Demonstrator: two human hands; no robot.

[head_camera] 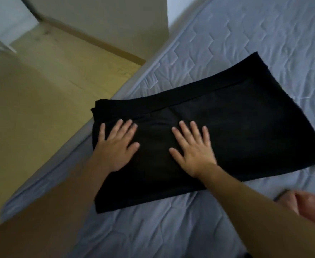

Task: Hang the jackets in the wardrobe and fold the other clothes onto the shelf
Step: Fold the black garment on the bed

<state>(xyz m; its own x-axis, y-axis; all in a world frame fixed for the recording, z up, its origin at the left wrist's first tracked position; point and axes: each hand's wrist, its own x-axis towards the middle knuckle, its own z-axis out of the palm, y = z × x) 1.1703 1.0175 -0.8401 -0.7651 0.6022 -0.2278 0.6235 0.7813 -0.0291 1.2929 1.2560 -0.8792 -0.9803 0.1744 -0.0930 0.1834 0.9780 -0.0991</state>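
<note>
At the lower right edge of the frame lies a pink garment (309,205). Mid-frame, the left hand (115,146) and right hand (192,148) press flat, fingers spread, gripping nothing, on a folded black garment (236,131) on the quilted grey bed (246,53). The soft, limp cloth could unfold when lifted. Wooden floor (41,81) lies upper left.

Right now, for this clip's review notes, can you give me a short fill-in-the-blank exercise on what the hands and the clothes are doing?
1. The folded garment under both hands is ____ in colour.
2. The left hand and the right hand lie on it with fingers ____.
3. The garment lies on the quilted ____.
4. A pink cloth shows at the frame's lower ____ edge.

Missing words: black; spread flat; mattress; right
</note>
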